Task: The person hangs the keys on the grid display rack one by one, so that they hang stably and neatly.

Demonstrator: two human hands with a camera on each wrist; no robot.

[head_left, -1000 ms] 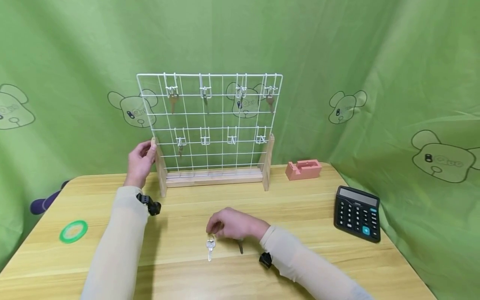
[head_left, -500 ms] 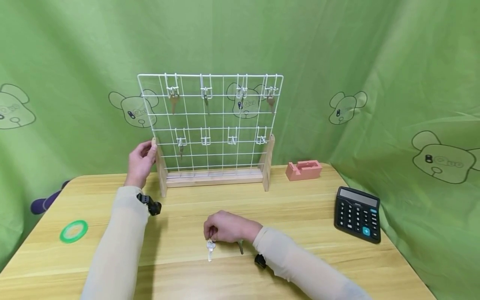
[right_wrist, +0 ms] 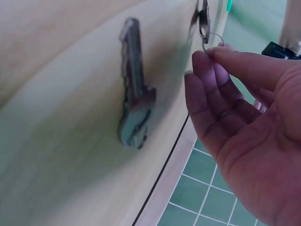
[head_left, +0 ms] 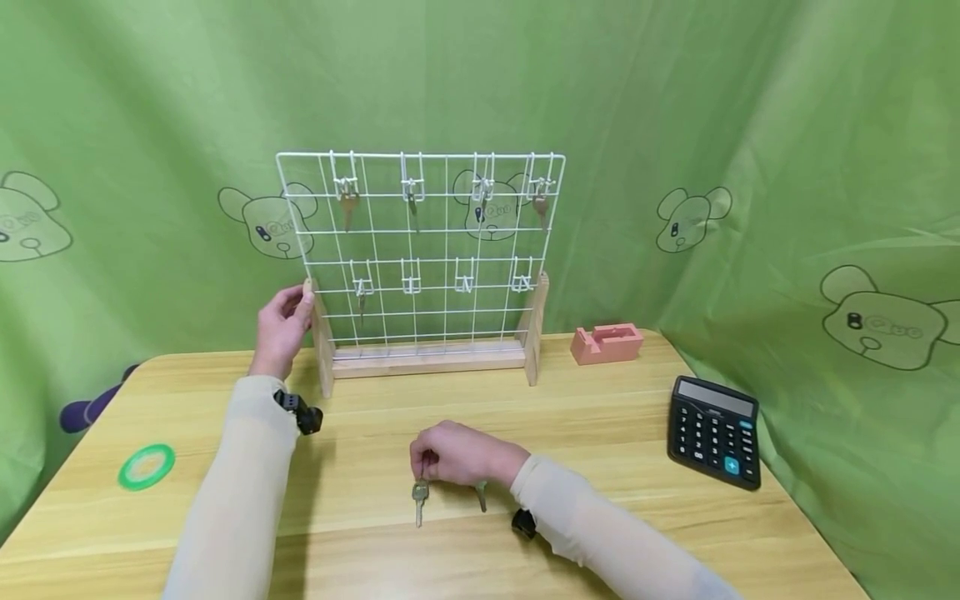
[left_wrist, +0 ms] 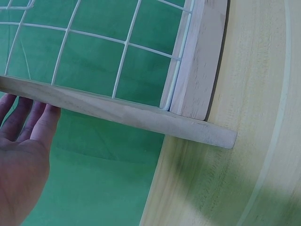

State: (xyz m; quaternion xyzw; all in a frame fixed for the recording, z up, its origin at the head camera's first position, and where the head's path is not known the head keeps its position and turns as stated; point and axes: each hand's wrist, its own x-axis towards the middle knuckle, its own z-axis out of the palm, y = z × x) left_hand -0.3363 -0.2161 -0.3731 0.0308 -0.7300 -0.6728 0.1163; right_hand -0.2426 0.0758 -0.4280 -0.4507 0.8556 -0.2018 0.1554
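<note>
My left hand [head_left: 281,327] grips the left wooden post [head_left: 321,346] of a white wire grid rack [head_left: 445,233]; in the left wrist view its fingers [left_wrist: 44,125] reach behind the wood. Low over the table, my right hand [head_left: 465,454] pinches the thin ring [right_wrist: 217,36] of a key [head_left: 420,493] that hangs from the fingertips. A second key [right_wrist: 136,94] lies on the table beneath that hand, partly hidden in the head view. Keys hang on the four upper hooks, such as the brown one [head_left: 348,210], and on the lower left hook [head_left: 362,287].
Three lower hooks, the middle one [head_left: 465,283] among them, carry no keys. A pink tape dispenser [head_left: 606,343] stands right of the rack, with a black calculator [head_left: 715,431] nearer. On the left lies a green ring [head_left: 146,467]. Green curtain [head_left: 637,83] surrounds the table [head_left: 600,425].
My right hand has shifted slightly left, and its fingers have closed on the ring. The key has turned from bright silver to darker. My left hand stays on the post.
</note>
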